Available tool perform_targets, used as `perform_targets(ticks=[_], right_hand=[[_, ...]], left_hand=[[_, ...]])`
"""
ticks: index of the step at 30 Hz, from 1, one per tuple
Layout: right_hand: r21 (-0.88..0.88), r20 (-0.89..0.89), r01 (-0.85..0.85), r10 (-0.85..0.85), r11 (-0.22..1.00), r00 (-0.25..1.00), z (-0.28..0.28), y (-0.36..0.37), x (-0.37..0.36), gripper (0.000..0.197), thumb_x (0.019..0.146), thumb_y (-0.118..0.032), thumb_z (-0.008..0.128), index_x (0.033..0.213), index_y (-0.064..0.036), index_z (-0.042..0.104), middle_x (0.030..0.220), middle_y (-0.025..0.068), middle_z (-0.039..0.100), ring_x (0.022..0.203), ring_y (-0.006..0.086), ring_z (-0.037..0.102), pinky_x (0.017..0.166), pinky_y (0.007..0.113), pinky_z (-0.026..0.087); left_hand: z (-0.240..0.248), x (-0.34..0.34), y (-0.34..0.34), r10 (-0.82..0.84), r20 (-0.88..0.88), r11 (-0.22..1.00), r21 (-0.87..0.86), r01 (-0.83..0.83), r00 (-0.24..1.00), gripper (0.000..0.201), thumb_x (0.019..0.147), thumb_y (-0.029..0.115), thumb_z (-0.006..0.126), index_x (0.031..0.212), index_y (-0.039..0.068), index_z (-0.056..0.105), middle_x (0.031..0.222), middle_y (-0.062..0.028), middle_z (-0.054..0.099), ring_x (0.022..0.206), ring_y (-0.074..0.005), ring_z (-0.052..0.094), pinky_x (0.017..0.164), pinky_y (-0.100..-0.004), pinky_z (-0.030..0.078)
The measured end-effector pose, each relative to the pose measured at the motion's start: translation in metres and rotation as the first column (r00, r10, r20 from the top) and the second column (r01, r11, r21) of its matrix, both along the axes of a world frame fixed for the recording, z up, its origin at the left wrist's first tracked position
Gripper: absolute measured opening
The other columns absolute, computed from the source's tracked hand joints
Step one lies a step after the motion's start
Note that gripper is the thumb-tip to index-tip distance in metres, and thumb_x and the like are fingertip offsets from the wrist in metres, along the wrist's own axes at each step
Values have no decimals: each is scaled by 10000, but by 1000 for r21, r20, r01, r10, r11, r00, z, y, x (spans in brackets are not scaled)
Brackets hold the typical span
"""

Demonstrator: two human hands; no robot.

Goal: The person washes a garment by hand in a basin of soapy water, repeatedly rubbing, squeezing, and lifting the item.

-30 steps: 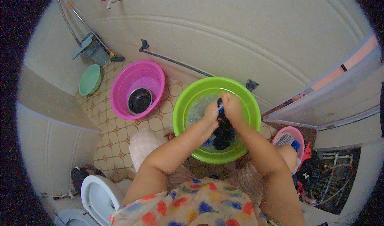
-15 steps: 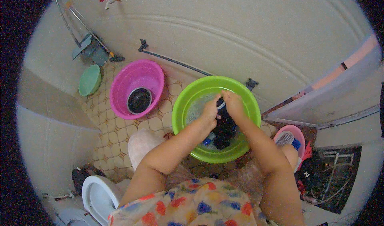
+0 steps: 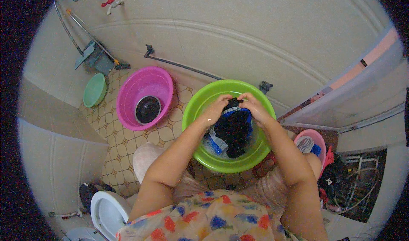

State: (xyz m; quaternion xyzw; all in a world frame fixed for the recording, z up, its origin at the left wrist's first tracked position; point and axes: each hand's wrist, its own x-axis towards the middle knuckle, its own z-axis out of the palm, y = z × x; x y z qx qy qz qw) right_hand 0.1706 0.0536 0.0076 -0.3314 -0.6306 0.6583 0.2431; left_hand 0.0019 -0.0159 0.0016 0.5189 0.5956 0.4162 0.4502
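A wet black garment (image 3: 233, 130) with blue and white parts hangs and lies in a large lime-green basin (image 3: 190, 113) of sudsy water. At its far edge, my left hand (image 3: 218, 110) grips the cloth from the left. My right hand (image 3: 254, 107) pinches the same edge from the right, a short gap away. Between them the cloth is spread, with a pale band across it. A blue and white piece of cloth (image 3: 216, 142) lies in the water at the left; whether it belongs to the garment I cannot tell.
Left of the green basin stands a pink basin (image 3: 123, 94) with a dark round bowl (image 3: 148, 109) in it. A small mint basin (image 3: 94, 90) and a dustpan (image 3: 100, 57) are farther left. A pink tub (image 3: 313, 134) of clothes is at right, a toilet (image 3: 106, 211) at lower left.
My hands have moved apart, and the black garment, bunched before, is now spread wider between them. More of its blue and white parts shows. The view has shifted slightly.
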Motion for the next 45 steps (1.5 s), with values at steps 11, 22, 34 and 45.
perform_targets(ticks=[11,22,34,45], right_hand=[[99,224,-260,233,961,946,-46,-1,-1,506,842,-452,319,1102,-40,456,1076,109,493,974,205,457,876,326,318],[286,360,219,-316,933,878,-73,23,1,443,763,-373,530,1060,-48,478,909,127,555,843,248,542,717,330,430],[398,791,-258,-187,880,583,-81,-10,-35,430,749,-275,548,1076,-55,377,1043,234,467,927,389,489,780,444,400],[621,218,88,-279,779,935,-47,-40,-62,239,742,-261,531,810,-33,530,872,161,520,784,326,523,671,412,426]], left_hand=[[61,8,-7,258,605,961,-84,-262,753,168,818,252,472,839,90,512,771,-1,525,726,-84,505,670,-214,403],[-45,-23,8,280,-428,957,198,-213,859,450,759,230,546,1143,61,385,1038,-203,465,991,-311,448,847,-374,357],[-86,8,5,-84,-735,934,-293,-204,672,537,707,60,507,1206,180,348,1229,-210,285,1083,-370,378,865,-422,358],[-66,-3,21,505,784,849,-527,-43,361,284,803,376,460,884,113,528,760,-72,564,683,-210,541,620,-333,454]])
